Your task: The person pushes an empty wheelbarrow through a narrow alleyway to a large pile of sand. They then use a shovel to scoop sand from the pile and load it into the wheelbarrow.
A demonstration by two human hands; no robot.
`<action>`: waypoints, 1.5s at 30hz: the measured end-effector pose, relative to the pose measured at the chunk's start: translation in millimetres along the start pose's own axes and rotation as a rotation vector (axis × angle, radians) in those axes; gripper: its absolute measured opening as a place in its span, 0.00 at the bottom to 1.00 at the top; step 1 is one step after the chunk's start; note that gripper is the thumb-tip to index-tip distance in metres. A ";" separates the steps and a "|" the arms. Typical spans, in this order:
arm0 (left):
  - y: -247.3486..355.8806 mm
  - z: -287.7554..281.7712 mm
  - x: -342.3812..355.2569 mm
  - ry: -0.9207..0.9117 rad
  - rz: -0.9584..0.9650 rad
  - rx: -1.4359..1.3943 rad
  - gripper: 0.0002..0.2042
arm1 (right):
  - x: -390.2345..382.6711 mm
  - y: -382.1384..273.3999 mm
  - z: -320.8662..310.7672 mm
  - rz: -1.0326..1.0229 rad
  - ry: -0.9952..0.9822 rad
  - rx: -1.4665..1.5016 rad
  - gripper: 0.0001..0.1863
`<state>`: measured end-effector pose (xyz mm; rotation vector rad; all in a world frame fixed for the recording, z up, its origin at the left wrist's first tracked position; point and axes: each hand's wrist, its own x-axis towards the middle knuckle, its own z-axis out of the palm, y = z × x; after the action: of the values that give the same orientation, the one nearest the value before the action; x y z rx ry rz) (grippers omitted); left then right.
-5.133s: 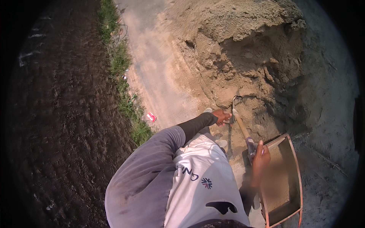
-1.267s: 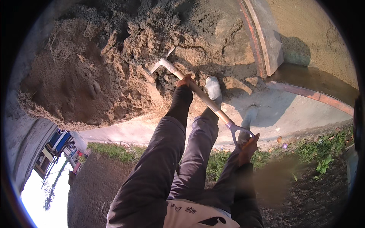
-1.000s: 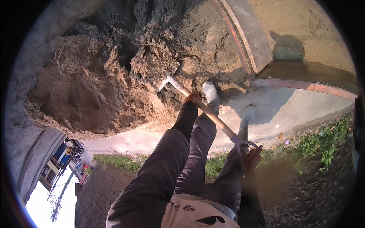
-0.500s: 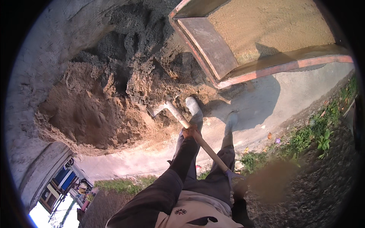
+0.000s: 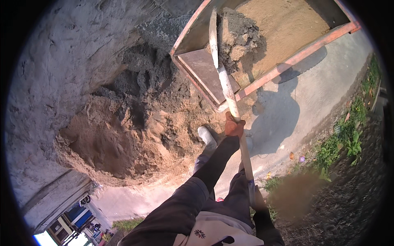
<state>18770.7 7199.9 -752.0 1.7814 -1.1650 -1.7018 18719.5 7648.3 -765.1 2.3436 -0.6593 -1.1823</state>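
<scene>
A long-handled shovel (image 5: 225,84) reaches away from me, its blade (image 5: 213,35) turned on edge over a red-rimmed box (image 5: 264,82). My left hand (image 5: 234,126) is wrapped round the middle of the shaft. Near my body my right hand (image 5: 257,200) grips the rear end of the handle, its fingers partly hidden. Beside the blade, a clump of dark, damp sand (image 5: 240,39) lies over or drops onto the smooth tan sand (image 5: 283,26) in the box; I cannot tell which.
A large sand heap (image 5: 111,135), dark at its far side, lies left against a rough wall (image 5: 61,82). A flat brown panel (image 5: 207,71) covers the box's near-left corner. My boot (image 5: 206,135) stands beside the heap. Green weeds (image 5: 349,139) edge the concrete strip at right.
The shovel has swung from the heap up and right over the box, and its blade has turned. Dark sand now shows in the box. Both hands keep their grip; my left hand has moved farther forward.
</scene>
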 end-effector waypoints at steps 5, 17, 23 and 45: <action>69.5 13.7 -16.9 -0.158 0.316 -0.268 0.24 | 3.2 56.8 16.6 0.804 0.197 2.587 0.39; -32.7 -130.2 -62.6 0.266 -0.230 -0.718 0.15 | -24.7 102.4 16.9 2.050 -0.242 3.490 0.27; -138.8 -143.7 -87.5 0.588 -0.534 -0.837 0.11 | -92.1 167.7 1.8 1.744 -0.336 3.700 0.22; -267.7 -352.0 -5.4 0.305 -0.785 -0.719 0.06 | 127.6 347.1 -260.5 1.245 -0.531 3.435 0.26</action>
<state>19182.8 7268.5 -897.2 1.9783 0.3339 -1.7824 18925.2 7340.2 -505.4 0.3833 1.3791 -0.6258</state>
